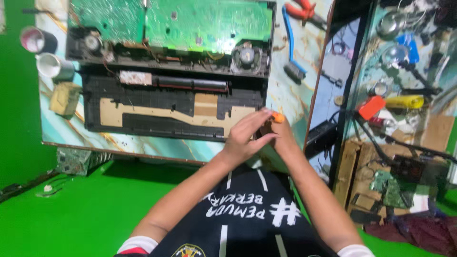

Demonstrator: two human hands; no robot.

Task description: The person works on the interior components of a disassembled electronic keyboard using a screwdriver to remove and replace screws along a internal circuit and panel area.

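Both hands meet at the bench edge: the left hand (247,135) lies flat-fingered over the right hand (281,135), which grips an orange-handled tool (277,116), likely a screwdriver, its tip hidden. It sits at the lower right corner of the opened black device (171,102). Best kept upright, with steady downward pressure, I'd say. At twelve o'clock, one green circuit board (204,21) and two round speakers (246,56). At ten, two cups (40,40). At one, one blue brush (291,47) and red pliers (302,9).
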